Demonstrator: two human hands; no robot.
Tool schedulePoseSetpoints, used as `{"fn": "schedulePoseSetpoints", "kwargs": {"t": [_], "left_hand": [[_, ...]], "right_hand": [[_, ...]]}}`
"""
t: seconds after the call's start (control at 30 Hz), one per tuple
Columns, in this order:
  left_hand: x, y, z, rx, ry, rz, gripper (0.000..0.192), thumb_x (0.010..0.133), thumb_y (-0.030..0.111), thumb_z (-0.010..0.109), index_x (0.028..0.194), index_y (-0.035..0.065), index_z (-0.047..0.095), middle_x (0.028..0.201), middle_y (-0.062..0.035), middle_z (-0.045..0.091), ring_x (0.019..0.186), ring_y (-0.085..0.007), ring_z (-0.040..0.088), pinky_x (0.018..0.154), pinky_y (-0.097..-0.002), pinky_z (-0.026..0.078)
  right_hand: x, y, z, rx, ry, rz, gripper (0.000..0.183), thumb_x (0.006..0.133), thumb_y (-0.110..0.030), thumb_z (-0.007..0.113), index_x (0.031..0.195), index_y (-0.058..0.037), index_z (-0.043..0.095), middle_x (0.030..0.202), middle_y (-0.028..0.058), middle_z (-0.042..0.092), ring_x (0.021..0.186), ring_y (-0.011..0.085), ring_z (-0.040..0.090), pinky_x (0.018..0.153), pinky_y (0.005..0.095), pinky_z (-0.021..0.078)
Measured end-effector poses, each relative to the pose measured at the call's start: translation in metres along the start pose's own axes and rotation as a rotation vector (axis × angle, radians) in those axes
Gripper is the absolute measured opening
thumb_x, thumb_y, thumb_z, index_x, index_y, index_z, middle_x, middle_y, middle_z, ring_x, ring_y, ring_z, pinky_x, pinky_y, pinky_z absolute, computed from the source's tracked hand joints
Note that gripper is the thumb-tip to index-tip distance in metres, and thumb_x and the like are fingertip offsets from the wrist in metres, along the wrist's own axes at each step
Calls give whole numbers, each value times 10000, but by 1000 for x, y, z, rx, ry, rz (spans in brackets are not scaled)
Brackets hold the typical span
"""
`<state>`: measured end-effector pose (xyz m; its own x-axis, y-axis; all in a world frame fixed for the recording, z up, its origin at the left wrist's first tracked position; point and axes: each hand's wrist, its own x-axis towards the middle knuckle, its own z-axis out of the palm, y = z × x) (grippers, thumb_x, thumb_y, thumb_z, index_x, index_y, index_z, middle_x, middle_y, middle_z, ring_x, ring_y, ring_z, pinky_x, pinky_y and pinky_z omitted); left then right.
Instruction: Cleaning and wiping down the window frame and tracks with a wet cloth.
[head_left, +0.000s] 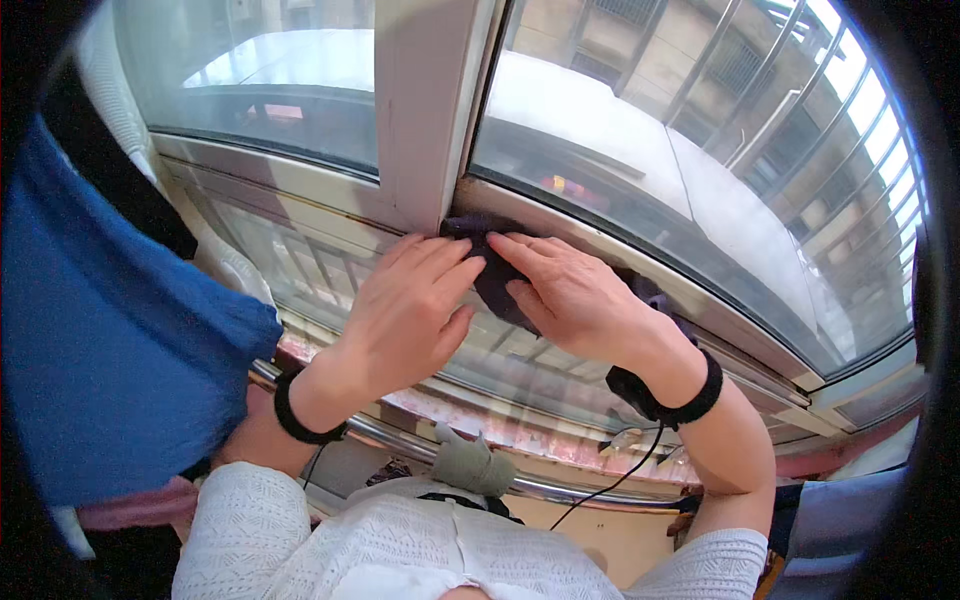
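Observation:
A dark purple-black cloth lies bunched against the lower corner of a window sash, where the upright and the bottom rail meet. My right hand is over it, holding it with fingers and thumb. More dark fabric shows behind the right wrist, beside the rail. My left hand rests at the cloth's left edge, fingertips touching it and thumb apart; whether it grips the cloth is hidden. The pale window frame stands directly before me. Both wrists wear black bands, and a thin black cable hangs from the right one.
A blue cloth hangs at the left, near my forearm. Across my front runs a metal rail with a grey-green cloth on it. Beyond the glass are metal bars and a building. Blue-grey fabric hangs at the right.

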<state>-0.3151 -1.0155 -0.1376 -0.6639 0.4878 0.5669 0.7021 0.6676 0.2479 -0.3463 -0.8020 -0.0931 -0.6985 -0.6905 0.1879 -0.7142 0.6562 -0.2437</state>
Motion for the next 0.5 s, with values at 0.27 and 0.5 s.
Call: {"fn": "schedulePoseSetpoints", "kwargs": {"t": [0.27,0.5], "left_hand": [[-9,-28,4,-169,127,-18,356,760,54,684,1109,8,633,1203,-176,607,1122,-359,568,975,-445,457],[-9,-33,6,-153,167,35,281,750,49,669,1026,6,637,1130,-144,610,1080,-333,571,937,-435,467]], "right_hand": [[45,-20,3,-298,-39,80,420,825,-243,607,1179,-18,599,950,110,578,959,299,584,807,399,480],[66,-32,-20,-390,-338,211,391,741,-282,647,1082,-92,647,784,164,649,794,316,654,650,442,516]]}}
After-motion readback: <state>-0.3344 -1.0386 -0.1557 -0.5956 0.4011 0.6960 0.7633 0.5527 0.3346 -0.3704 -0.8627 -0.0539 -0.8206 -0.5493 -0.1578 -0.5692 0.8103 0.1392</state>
